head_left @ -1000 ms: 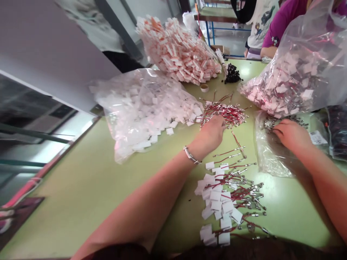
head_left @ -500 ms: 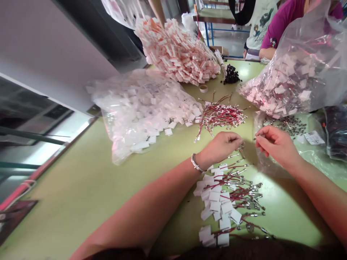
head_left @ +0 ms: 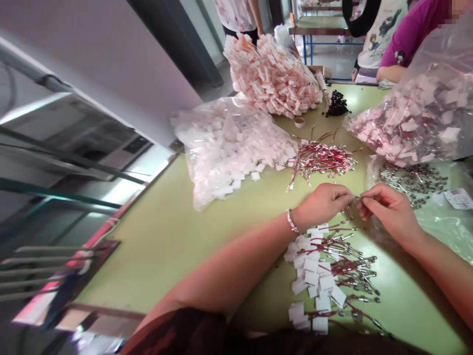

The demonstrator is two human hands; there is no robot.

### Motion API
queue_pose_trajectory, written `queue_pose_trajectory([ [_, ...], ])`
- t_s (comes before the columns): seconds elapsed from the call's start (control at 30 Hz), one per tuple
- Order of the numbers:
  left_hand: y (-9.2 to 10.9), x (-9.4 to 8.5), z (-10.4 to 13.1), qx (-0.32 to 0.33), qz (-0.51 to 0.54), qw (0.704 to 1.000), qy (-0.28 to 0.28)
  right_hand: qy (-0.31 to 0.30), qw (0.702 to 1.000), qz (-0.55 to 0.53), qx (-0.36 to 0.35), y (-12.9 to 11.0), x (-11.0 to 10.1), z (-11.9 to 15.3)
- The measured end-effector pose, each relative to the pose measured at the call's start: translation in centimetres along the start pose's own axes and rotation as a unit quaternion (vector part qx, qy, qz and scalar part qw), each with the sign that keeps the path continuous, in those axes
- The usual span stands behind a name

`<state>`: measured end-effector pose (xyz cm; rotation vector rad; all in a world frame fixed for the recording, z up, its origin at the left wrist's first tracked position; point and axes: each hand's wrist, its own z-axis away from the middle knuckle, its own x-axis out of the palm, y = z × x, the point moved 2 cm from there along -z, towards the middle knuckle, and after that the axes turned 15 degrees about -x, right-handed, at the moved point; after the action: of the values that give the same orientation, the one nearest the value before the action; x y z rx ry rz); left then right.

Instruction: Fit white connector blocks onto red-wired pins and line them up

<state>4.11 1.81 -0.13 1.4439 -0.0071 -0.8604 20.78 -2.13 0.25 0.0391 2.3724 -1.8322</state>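
Observation:
Over the table, my left hand [head_left: 327, 203] and my right hand [head_left: 393, 209] meet at the fingertips, both pinched. A thin silvery metal piece [head_left: 356, 196] shows between them; its exact kind is too small to tell. Small shiny bits hang below my left fingers. Just under my left wrist lie white tags [head_left: 310, 278] on red cords [head_left: 345, 268] with metal ends, laid in rows. Beyond my hands is a heap of red cords with silvery ends [head_left: 323, 159]. Right of it, small metal parts [head_left: 417, 180] lie on clear plastic near my right hand.
A clear bag of white tags [head_left: 236, 148] lies at left, with pink-and-white pieces [head_left: 277, 79] heaped behind it. Black beads [head_left: 337, 103] and a tape roll [head_left: 299, 122] are farther back. Another bag [head_left: 421, 113] stands at right, by a person in a purple sleeve [head_left: 410, 34].
My hands have come together from apart, and their fingertips now meet at the small metal piece. The view has swung left, so the table appears farther right.

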Motion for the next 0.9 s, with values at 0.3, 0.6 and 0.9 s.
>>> queue_pose_trajectory([
  [0.3, 0.0, 0.0, 0.3, 0.118, -0.161, 0.979, 0.048, -0.016, 0.997, 0.076, -0.013, 0.1, -0.7, 0.7],
  [0.6, 0.1, 0.0, 0.8, 0.160, -0.280, 0.945, 0.061, -0.057, 0.996, 0.062, -0.004, 0.0, -0.3, 0.9],
  [0.9, 1.2, -3.1, 0.4, 0.076, -0.338, 0.932, 0.105, -0.048, 0.986, 0.156, -0.022, 1.0, -0.3, -0.1],
])
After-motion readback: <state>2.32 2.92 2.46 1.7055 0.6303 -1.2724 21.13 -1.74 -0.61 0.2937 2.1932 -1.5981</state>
